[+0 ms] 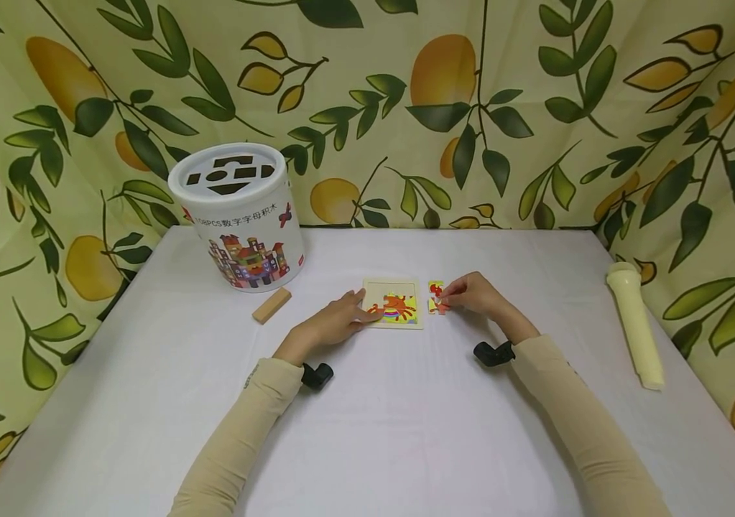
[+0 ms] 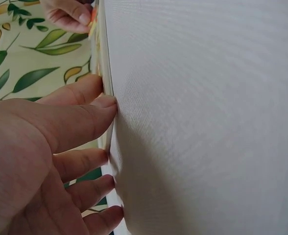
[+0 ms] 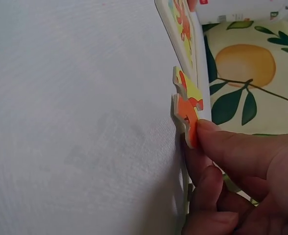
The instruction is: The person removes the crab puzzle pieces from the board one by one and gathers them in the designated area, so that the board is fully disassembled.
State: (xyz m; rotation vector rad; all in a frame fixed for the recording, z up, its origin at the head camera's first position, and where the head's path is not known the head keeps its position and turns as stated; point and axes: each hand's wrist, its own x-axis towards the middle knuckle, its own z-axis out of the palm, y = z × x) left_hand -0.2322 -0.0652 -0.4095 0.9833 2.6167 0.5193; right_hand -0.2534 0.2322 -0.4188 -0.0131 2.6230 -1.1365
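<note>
A small square puzzle board (image 1: 383,288) lies on the table, partly filled with yellow and orange-red picture pieces; its upper left part shows bare wood. My left hand (image 1: 335,319) rests at its left side, thumb and fingertips touching the edge, the other fingers loosely extended in the left wrist view. Just right of the board, my right hand (image 1: 475,294) pinches an orange puzzle piece (image 3: 186,115) between thumb and fingers, tilted up. Beside that piece is another puzzle piece (image 3: 192,92), yellow with red. Fingers partly cover the pieces in the head view.
A white lidded bucket (image 1: 247,222) with shaped holes stands at the back left. In front of it lies a wooden block (image 1: 271,306). Toward the right edge of the table is a cream microphone-shaped object (image 1: 635,327). Patterned cloth (image 1: 341,93) hangs behind the table.
</note>
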